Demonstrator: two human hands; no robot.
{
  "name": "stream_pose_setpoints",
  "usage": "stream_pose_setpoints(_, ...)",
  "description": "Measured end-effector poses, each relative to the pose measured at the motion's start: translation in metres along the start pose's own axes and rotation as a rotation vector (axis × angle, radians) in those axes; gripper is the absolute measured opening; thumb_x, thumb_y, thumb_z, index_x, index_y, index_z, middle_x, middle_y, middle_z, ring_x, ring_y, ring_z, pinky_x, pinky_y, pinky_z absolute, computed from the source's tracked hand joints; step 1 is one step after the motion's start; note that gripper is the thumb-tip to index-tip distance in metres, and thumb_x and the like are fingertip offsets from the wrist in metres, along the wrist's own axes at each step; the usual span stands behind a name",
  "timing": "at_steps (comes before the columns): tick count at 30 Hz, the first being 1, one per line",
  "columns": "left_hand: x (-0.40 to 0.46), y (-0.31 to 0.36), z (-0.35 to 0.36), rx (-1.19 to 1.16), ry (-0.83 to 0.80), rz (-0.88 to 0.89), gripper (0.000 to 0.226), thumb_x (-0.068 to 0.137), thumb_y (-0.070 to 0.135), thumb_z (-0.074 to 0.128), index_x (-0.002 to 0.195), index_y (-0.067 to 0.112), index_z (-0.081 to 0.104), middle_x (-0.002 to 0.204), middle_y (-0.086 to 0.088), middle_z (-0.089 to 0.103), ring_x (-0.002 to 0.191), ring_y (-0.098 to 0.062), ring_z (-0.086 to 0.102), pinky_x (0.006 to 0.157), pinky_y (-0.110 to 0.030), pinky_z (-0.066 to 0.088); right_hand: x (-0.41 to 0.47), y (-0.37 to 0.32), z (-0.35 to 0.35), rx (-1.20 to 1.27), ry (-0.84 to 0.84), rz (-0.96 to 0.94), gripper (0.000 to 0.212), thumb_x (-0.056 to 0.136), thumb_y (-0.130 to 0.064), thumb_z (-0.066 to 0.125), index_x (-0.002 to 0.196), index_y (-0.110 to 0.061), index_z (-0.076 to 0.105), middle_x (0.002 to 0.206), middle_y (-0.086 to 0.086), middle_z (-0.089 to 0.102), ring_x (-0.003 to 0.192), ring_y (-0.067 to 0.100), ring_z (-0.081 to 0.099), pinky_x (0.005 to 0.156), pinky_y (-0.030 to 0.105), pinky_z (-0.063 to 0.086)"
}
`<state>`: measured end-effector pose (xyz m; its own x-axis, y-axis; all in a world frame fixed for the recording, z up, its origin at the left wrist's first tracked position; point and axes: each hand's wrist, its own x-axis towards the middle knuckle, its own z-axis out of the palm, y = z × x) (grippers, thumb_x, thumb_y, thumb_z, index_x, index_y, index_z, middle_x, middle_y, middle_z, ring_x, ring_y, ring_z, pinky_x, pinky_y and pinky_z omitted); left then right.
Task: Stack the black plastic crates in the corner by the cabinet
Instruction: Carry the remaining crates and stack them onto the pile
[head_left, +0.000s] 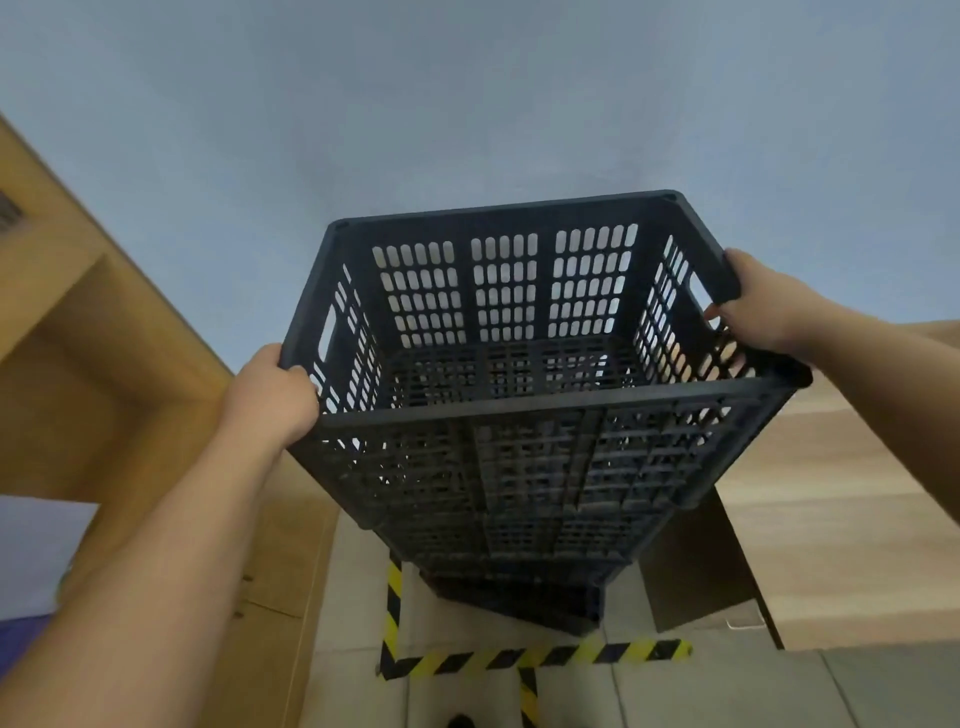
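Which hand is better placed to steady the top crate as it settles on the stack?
Right hand: it grips the top crate at its handle slot; the left hand only holds a near corner.

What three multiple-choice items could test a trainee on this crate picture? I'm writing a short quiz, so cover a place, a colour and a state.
1. Where does the left hand grip the top crate?
A. its near left corner
B. its far rim
C. underneath it

2. What colours is the floor tape?
A. red and white
B. yellow and black
C. plain blue

3. What is in the top crate?
A. boxes
B. bottles
C. nothing

Answers:
1 A: the fingers wrap the rim at that corner, while the right hand holds the right side handle.
2 B: diagonal stripes in those colours show below the stack.
3 C: its slotted bottom shows bare.
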<state>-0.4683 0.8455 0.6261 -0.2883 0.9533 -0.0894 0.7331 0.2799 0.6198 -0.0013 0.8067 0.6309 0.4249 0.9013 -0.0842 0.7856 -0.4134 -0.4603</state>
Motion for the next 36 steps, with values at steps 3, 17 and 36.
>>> stream_pose_setpoints(3,-0.006,0.002,0.005,0.004,0.025,-0.013,0.038,0.108,0.017,0.04,0.142,0.018,0.056,0.128,-0.014,0.066,0.107,-0.04,0.064,0.087,-0.047,0.058,0.013,0.0,-0.006,0.01,-0.034,-0.018,0.048,0.096,-0.006,0.056,0.139,-0.022,0.042,0.106,0.018,0.068,0.075,0.039,0.072,0.068,0.052,0.062)
stream_pose_setpoints(17,-0.042,0.008,0.024,-0.039,0.075,-0.062,0.04,0.107,0.015,0.043,0.146,0.019,0.052,0.126,-0.007,0.064,0.101,-0.034,0.062,0.08,-0.04,0.055,0.027,0.012,-0.021,0.127,-0.088,-0.028,0.06,0.097,-0.002,0.059,0.149,-0.025,0.038,0.108,0.018,0.068,0.071,0.041,0.074,0.055,0.045,0.062)
stream_pose_setpoints(36,-0.05,-0.034,0.041,-0.989,-0.351,-0.348,0.05,0.102,0.055,0.047,0.122,0.017,0.072,0.123,-0.013,0.077,0.117,-0.033,0.07,0.103,-0.051,0.05,-0.043,0.092,0.073,1.309,-0.089,0.264,0.043,0.109,-0.039,0.044,0.139,-0.011,0.058,0.135,0.016,0.066,0.129,0.035,0.061,0.107,0.057,0.046)
